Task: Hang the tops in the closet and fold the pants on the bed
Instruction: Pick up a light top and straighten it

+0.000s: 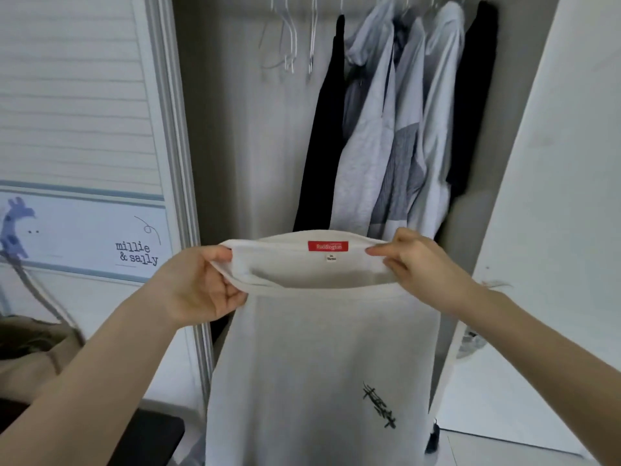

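White top (pixel 319 364) held up in front of the open closet (pixel 235 129), hanging from centre frame down toward 6 o'clock. Left hand (pixel 198 284) pinches the neckline at its 9 o'clock end, grip closed on the fabric, thumb on top. Right hand (pixel 420 264) pinches the neckline at its 3 o'clock end, grip closed on the fabric likewise. Neck opening stretched wide between the two hands; red label (pixel 328 246) visible inside the back collar, a small white tag just below it. Dark print (pixel 379 405) on the cloth toward 5 o'clock. In the closet, empty hangers (pixel 289 38) at 12 o'clock; hung garments (pixel 403 112) in black, pale grey and white at 1 o'clock. Closet door (pixel 84 129) with lettering at 9 o'clock.
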The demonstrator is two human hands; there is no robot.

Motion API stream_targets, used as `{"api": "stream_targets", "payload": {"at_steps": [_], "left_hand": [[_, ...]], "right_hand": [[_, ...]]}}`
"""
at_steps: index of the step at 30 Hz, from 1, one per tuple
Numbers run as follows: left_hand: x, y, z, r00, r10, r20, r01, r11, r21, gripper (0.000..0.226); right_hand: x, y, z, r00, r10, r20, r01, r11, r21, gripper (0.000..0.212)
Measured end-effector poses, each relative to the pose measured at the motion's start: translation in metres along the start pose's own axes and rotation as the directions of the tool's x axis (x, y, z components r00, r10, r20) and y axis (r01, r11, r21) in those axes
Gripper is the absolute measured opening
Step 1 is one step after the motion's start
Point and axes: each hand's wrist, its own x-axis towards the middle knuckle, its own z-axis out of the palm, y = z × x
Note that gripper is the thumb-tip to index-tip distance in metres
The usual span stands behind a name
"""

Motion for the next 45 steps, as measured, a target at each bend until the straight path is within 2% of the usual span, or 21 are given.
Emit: {"api": "stream_targets", "payload": {"at_steps": [4, 6, 9, 11, 12, 13, 15, 19, 22, 24, 25, 27, 29, 31, 32, 34, 37, 39, 42, 45], "left_hand": [[-0.005, 0.009, -0.008, 0.997, 0.072, -0.002, -0.072, 0.989, -0.126, 0.017], [0.000, 0.014, -0.010, 0.989, 0.145, -0.038, -0.150, 0.959, -0.239, 0.015], [0.014, 0.023, -0.017, 0.959, 0.261, -0.107, -0.281, 0.909, -0.309, 0.017], [0.022, 0.029, -0.020, 0.948, 0.296, -0.112, -0.315, 0.921, -0.231, 0.027], [0.025, 0.032, -0.020, 0.944, 0.313, -0.104, -0.327, 0.930, -0.167, 0.034], [0.030, 0.037, -0.019, 0.940, 0.329, -0.090, -0.338, 0.933, -0.122, 0.039], [0.040, 0.048, -0.013, 0.937, 0.347, -0.045, -0.349, 0.934, -0.074, 0.032], [0.063, 0.078, -0.002, 0.931, 0.364, -0.003, -0.363, 0.929, 0.068, 0.030], [0.082, 0.104, 0.009, 0.909, 0.415, 0.032, -0.413, 0.888, 0.201, 0.035], [0.092, 0.121, 0.016, 0.888, 0.458, 0.043, -0.450, 0.847, 0.281, 0.035], [0.097, 0.128, 0.020, 0.873, 0.486, 0.045, -0.474, 0.822, 0.318, 0.036], [0.109, 0.143, 0.025, 0.827, 0.560, 0.040, -0.531, 0.757, 0.382, 0.034], [0.119, 0.154, 0.030, 0.779, 0.626, 0.033, -0.563, 0.675, 0.476, 0.028], [0.130, 0.163, 0.031, 0.739, 0.672, 0.056, -0.574, 0.583, 0.575, 0.022], [0.134, 0.167, 0.031, 0.721, 0.690, 0.064, -0.572, 0.540, 0.617, 0.022], [0.144, 0.176, 0.029, 0.676, 0.733, 0.080, -0.572, 0.452, 0.685, 0.023], [0.155, 0.184, 0.026, 0.616, 0.782, 0.100, -0.580, 0.363, 0.729, 0.021], [0.163, 0.187, 0.024, 0.586, 0.803, 0.113, -0.577, 0.314, 0.754, 0.019], [0.172, 0.191, 0.020, 0.573, 0.811, 0.117, -0.561, 0.284, 0.778, 0.022], [0.178, 0.195, 0.013, 0.573, 0.807, 0.141, -0.560, 0.261, 0.786, 0.030]], "right_hand": [[0.004, -0.011, 0.027, 0.978, 0.067, 0.198, -0.046, 0.993, -0.109, 0.063], [0.005, -0.022, 0.040, 0.927, 0.048, 0.372, -0.013, 0.995, -0.096, 0.080], [0.013, -0.042, 0.061, 0.744, -0.008, 0.668, -0.028, 0.999, 0.043, 0.094], [0.027, -0.046, 0.066, 0.616, -0.028, 0.788, -0.135, 0.981, 0.141, 0.095], [0.036, -0.045, 0.066, 0.588, -0.050, 0.808, -0.171, 0.968, 0.184, 0.092], [0.049, -0.043, 0.064, 0.597, -0.072, 0.799, -0.173, 0.961, 0.216, 0.087], [0.078, -0.041, 0.057, 0.681, -0.103, 0.725, -0.114, 0.963, 0.244, 0.072], [0.150, -0.044, 0.032, 0.820, -0.093, 0.565, -0.135, 0.928, 0.348, 0.043], [0.220, -0.046, -0.010, 0.953, -0.070, 0.294, -0.062, 0.906, 0.419, 0.024], [0.265, -0.048, -0.045, 0.999, -0.006, 0.043, -0.012, 0.916, 0.400, 0.019], [0.287, -0.046, -0.062, 0.996, 0.036, -0.079, -0.001, 0.916, 0.400, 0.020], [0.333, -0.041, -0.096, 0.945, 0.120, -0.305, 0.007, 0.923, 0.385, 0.024], [0.371, -0.033, -0.126, 0.841, 0.149, -0.520, -0.013, 0.967, 0.256, 0.025], [0.401, -0.024, -0.148, 0.749, 0.165, -0.642, -0.078, 0.984, 0.162, 0.023], [0.413, -0.019, -0.155, 0.731, 0.193, -0.654, -0.128, 0.981, 0.147, 0.024], [0.437, -0.009, -0.160, 0.754, 0.284, -0.592, -0.243, 0.958, 0.151, 0.025], [0.463, 0.003, -0.154, 0.842, 0.415, -0.345, -0.334, 0.903, 0.270, 0.020], [0.479, 0.012, -0.146, 0.864, 0.458, -0.208, -0.349, 0.843, 0.409, 0.031], [0.492, 0.024, -0.136, 0.838, 0.540, -0.080, -0.436, 0.750, 0.497, 0.033], [0.503, 0.033, -0.129, 0.826, 0.564, -0.018, -0.475, 0.712, 0.517, 0.022]]}}
